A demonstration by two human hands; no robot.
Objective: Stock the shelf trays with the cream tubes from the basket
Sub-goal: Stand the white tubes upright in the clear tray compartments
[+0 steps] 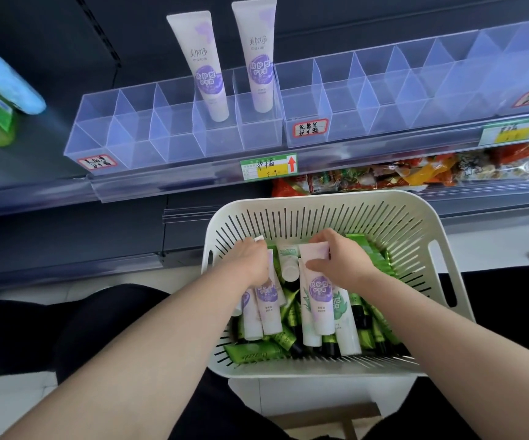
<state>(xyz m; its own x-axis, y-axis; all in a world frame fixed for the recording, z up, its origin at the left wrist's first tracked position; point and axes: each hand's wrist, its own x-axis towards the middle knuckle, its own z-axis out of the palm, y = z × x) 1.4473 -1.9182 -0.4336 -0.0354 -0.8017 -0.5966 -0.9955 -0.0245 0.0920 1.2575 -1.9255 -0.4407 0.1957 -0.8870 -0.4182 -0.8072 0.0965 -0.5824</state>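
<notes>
Bright, even light (edges warped)

Legible markings on tubes, shelf rail and trays.
I read "美加净 maxam" on the left standing tube (pixel 198 63) and the right standing tube (pixel 258 49), each with a purple "防护型" roundel. The rail price tag (pixel 267 166) shows handwritten "护手霜", "5 9" and a red up-arrow. A green tube (pixel 252 352) in the basket (pixel 320 201) reads "Chamomile". The tray labels (pixel 310 128) are handwritten and I cannot read them with certainty.
</notes>
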